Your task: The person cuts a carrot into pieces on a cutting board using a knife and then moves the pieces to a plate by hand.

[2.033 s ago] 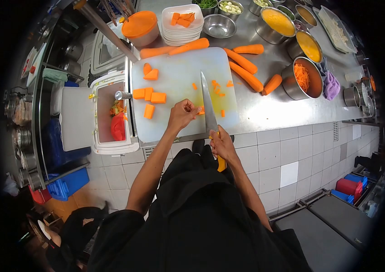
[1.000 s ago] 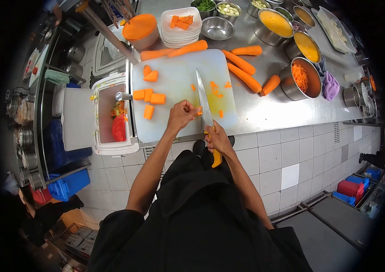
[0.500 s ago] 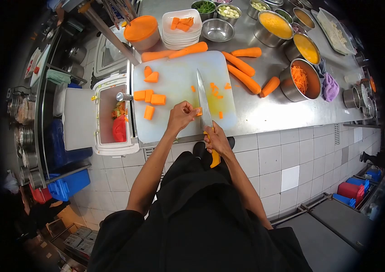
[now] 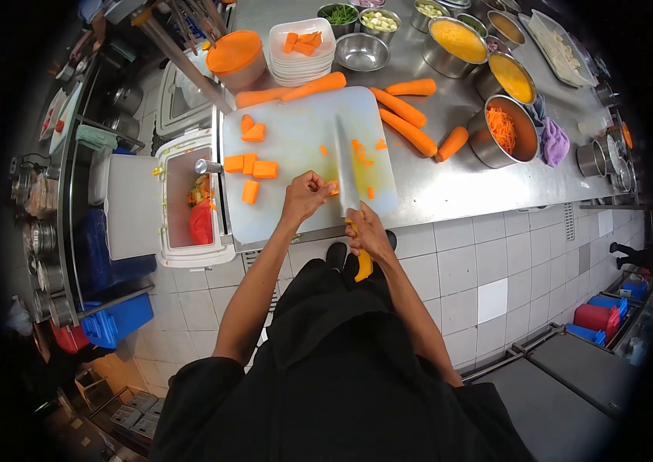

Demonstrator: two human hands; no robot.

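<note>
On the white cutting board [image 4: 280, 138], my left hand [image 4: 307, 196] pinches a small carrot piece [image 4: 333, 187] beside the blade. My right hand [image 4: 365, 231] grips the yellow handle of a knife [image 4: 347, 169], whose slightly blurred blade points away from me. Small orange scraps [image 4: 361, 152] lie right of the blade on a yellow-stained part of the board. Carrot blocks [image 4: 265, 169] sit at the board's left side. Whole peeled carrots [image 4: 407, 132] lie along its far and right edges.
Behind the board stand an orange-lidded tub [image 4: 235, 58], stacked white dishes [image 4: 302, 58] and an empty steel bowl [image 4: 362, 52]. A steel pot of shredded carrot [image 4: 502, 135] is at right. An open white bin [image 4: 190, 200] adjoins the steel counter [image 4: 449, 185]. A person's legs show far right.
The knife blade has shifted slightly and looks more blurred. My left hand still pinches the carrot piece. The whole view has moved a little, and more of the distant person's legs shows.
</note>
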